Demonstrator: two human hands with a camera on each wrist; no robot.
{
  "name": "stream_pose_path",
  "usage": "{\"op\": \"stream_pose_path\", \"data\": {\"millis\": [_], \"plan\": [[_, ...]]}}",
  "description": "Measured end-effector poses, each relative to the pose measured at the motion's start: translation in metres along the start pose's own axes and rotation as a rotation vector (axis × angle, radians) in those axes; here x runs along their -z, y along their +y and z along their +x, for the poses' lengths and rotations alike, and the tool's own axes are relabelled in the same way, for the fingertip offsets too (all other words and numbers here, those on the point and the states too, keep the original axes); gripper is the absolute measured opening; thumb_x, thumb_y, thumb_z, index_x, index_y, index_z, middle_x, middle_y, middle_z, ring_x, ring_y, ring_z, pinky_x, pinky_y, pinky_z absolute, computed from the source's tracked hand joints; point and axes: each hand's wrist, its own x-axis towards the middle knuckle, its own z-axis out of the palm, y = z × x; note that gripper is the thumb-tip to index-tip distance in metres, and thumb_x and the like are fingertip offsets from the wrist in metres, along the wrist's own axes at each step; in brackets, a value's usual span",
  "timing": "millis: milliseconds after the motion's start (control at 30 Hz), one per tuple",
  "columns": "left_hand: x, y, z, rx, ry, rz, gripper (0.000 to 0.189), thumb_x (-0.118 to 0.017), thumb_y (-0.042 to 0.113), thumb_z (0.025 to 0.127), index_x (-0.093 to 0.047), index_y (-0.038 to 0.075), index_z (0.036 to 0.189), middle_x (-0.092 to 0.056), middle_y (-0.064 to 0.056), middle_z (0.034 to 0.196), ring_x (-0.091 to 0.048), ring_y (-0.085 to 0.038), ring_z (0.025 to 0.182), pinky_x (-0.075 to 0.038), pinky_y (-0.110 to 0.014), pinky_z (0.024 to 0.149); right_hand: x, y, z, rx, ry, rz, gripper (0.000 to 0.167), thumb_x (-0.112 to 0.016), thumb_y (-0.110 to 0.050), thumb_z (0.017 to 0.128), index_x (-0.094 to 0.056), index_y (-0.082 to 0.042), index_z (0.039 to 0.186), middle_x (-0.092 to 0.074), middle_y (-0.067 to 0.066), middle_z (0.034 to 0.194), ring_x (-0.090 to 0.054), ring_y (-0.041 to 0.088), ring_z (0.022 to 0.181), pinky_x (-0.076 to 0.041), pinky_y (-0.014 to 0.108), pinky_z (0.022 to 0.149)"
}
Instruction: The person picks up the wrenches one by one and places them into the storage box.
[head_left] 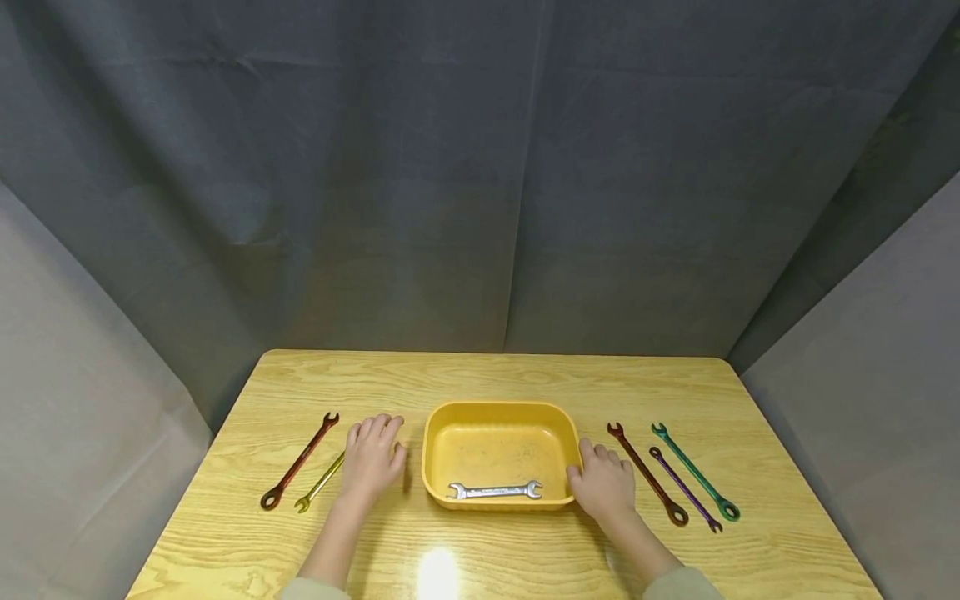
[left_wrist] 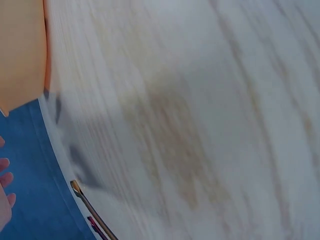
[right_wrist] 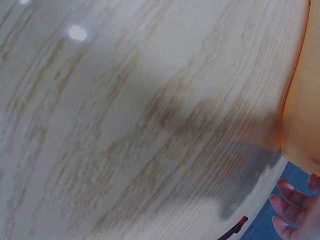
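Observation:
A yellow plastic bin (head_left: 498,409) stands on the table, and a silver open-end wrench (head_left: 495,492) lies inside along its near wall. My left hand (head_left: 371,460) is held left of the bin, apart from it, fingers loosely bent and holding nothing; it partly hides a yellow-gold wrench (head_left: 322,483). Farther left is a red wrench (head_left: 302,460). At the bin's right side is my right hand (head_left: 606,483), its thumb by the rim; whether it touches is unclear. In the right wrist view its fingers (right_wrist: 290,207) are loosely curved beside the bin (right_wrist: 302,110).
Right of my right hand lie a dark red wrench (head_left: 648,475), a purple wrench (head_left: 686,490) and a green wrench (head_left: 697,473), all slanted. The wooden table (head_left: 495,375) ends at a dark grey curtain (head_left: 420,208). Pale panels (head_left: 75,400) flank both sides.

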Motion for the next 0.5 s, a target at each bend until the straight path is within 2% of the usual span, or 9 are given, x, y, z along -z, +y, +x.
{"op": "stream_pose_path", "data": {"millis": [133, 333, 500], "plan": [[0.0, -0.007, -0.003, 0.028, -0.004, -0.008, 0.037, -0.062, 0.014, 0.079, -0.058, 0.008, 0.115, -0.057, -0.009, 0.107, -0.05, -0.027, 0.101, -0.034, -0.047, 0.092, 0.0, 0.0, 0.0, 0.0, 0.002, -0.002, 0.032, -0.051, -0.028, 0.085, -0.051, -0.006, 0.109, -0.057, 0.01, 0.087, -0.051, 0.028, 0.076, -0.039, 0.047, 0.069], [-0.004, -0.016, -0.008, 0.051, 0.032, -0.017, 0.038, -0.066, 0.013, 0.076, -0.059, 0.007, 0.113, -0.058, -0.01, 0.106, -0.051, -0.029, 0.099, -0.035, -0.049, 0.09, -0.001, -0.001, 0.0, -0.001, 0.01, -0.001, 0.031, -0.051, -0.028, 0.085, -0.051, -0.007, 0.108, -0.056, 0.009, 0.085, -0.051, 0.027, 0.074, -0.039, 0.046, 0.068], [-0.004, -0.022, -0.013, 0.11, -0.009, -0.038, 0.039, -0.065, 0.014, 0.078, -0.057, 0.007, 0.115, -0.057, -0.009, 0.106, -0.05, -0.029, 0.099, -0.032, -0.051, 0.093, -0.002, 0.0, 0.0, -0.001, 0.014, -0.002, 0.03, -0.051, -0.027, 0.085, -0.051, -0.007, 0.107, -0.055, 0.009, 0.083, -0.05, 0.027, 0.073, -0.039, 0.045, 0.068]]}}
